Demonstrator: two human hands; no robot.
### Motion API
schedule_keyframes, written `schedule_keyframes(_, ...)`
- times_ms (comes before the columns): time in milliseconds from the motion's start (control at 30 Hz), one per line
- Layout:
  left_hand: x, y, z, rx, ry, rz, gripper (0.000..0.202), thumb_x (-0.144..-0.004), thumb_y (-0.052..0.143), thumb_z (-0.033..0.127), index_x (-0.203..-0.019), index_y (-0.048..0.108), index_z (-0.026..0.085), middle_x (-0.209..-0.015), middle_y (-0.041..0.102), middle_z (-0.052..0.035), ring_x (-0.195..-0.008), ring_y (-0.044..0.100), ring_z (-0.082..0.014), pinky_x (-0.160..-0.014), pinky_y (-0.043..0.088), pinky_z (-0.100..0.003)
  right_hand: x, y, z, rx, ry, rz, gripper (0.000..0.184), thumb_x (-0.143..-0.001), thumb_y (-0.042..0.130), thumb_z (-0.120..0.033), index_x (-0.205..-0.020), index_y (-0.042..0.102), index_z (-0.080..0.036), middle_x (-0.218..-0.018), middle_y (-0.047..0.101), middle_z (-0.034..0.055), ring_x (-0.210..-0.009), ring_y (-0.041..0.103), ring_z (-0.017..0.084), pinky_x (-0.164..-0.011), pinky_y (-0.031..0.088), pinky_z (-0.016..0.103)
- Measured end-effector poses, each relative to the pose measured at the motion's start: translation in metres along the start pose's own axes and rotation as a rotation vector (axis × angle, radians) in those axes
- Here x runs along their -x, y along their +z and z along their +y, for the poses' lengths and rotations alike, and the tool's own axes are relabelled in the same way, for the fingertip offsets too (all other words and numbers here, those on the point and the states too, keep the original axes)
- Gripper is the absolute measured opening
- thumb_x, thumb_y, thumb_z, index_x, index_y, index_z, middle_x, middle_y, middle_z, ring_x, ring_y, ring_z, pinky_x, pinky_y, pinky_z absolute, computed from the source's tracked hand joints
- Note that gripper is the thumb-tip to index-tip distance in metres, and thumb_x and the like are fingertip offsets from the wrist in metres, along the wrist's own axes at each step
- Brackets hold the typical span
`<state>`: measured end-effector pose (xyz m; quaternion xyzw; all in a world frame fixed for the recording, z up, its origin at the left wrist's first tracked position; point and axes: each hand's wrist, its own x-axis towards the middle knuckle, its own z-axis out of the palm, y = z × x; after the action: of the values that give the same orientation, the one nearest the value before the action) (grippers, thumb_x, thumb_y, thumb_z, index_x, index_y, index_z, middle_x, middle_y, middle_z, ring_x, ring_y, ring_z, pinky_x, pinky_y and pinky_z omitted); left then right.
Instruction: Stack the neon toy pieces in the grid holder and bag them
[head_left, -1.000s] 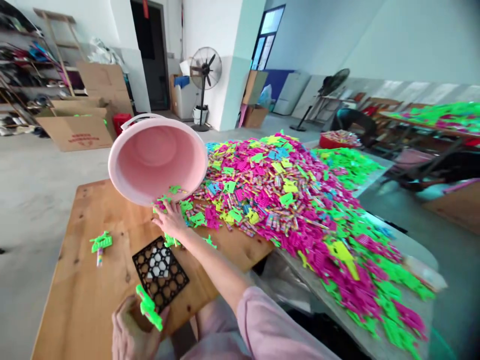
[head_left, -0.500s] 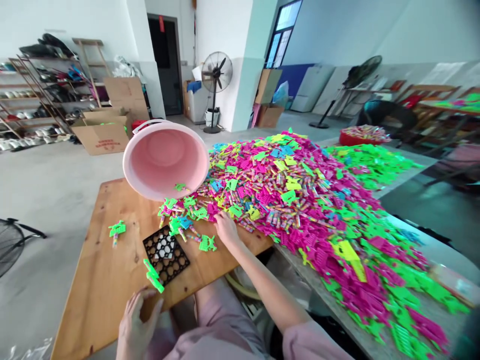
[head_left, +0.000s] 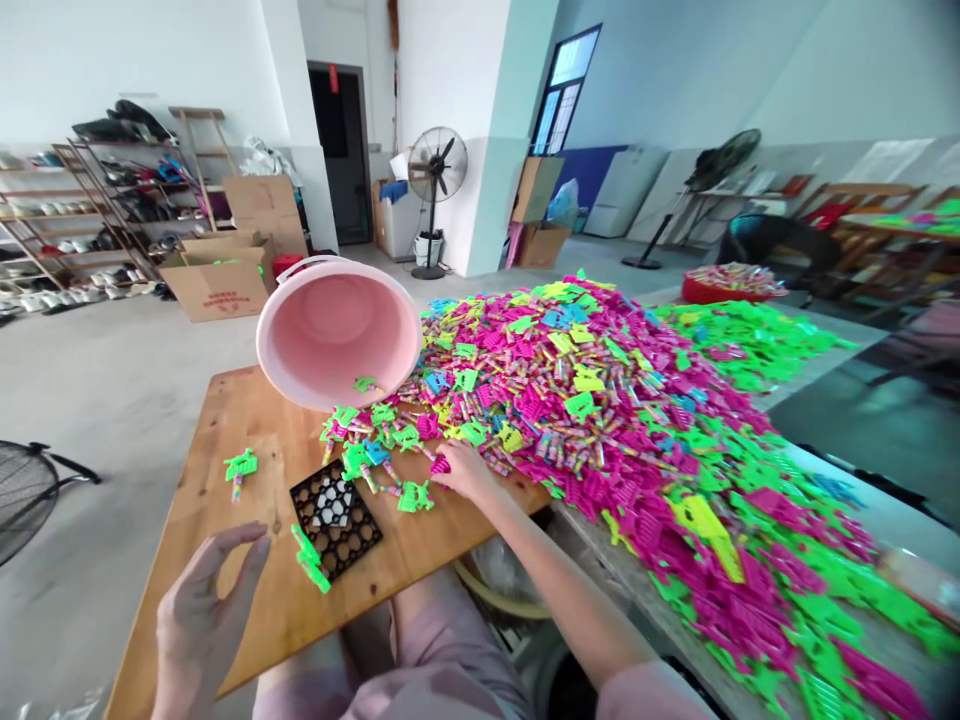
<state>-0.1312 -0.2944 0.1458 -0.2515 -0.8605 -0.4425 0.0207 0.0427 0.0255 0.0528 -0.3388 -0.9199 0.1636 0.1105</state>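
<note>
My right hand has its fingers closed on a small magenta plastic piece at the near edge of the heap. My left hand is raised over the left side of the wooden table. Its thumb and forefinger curve toward each other with a narrow gap, and nothing shows between them. Between my hands lies a black tray with round holes, some filled with white pieces. Green plastic pieces rest on its left edge. A green piece with a printed tube lies farther left.
A pink tub tilts on its side at the table's far edge, its mouth toward me. The large heap of magenta, green, yellow and blue pieces spreads to the right. A standing fan and an open cardboard box are on the floor behind.
My left hand has risen and moved left, away from the tray. My right hand has drawn slightly toward me, with a magenta piece now showing at its fingertips. The view has tilted slightly.
</note>
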Motion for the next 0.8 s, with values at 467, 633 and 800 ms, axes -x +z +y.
schedule_keyframes(467, -0.017, 0.060, 0.082, 0.096, 0.477, -0.550, 0.041, -0.091, 0.043, 0.051, -0.083, 0.067, 0.019, -0.074, 0.068, -0.0056, -0.067, 0.065, -0.0178, -0.064, 0.052, -0.029, 0.053, -0.087, -0.091, -1.148, -0.352, -0.055, 0.063, -0.073, 0.077, -0.029, -0.126, 0.044, -0.027, -0.102, 0.066, 0.0012, -0.086, 0.064, 0.015, -0.081, 0.051, 0.030)
schedule_keyframes(633, 0.000, 0.057, 0.084, 0.376, -0.002, -0.629, 0.058, -0.081, 0.040, 0.073, -0.059, 0.049, 0.020, -0.049, 0.046, 0.0028, -0.042, 0.041, -0.0096, -0.041, 0.034, -0.022, 0.059, -0.051, -0.124, -1.517, -0.285, -0.150, 0.067, -0.059, 0.086, -0.046, -0.115, 0.057, -0.025, -0.099, 0.064, 0.0025, -0.090, 0.063, 0.019, -0.080, 0.053, 0.033)
schedule_keyframes(800, -0.003, 0.029, 0.063, 0.082, 0.068, -0.435, 0.055, -0.082, 0.045, 0.067, -0.081, 0.067, 0.017, -0.068, 0.065, -0.0035, -0.061, 0.059, -0.0162, -0.058, 0.046, -0.027, 0.058, -0.023, -0.153, -1.381, -0.152, 0.008, 0.026, -0.085, 0.062, -0.048, -0.092, 0.064, -0.023, -0.087, 0.065, 0.0018, -0.088, 0.064, 0.018, -0.083, 0.052, 0.033)
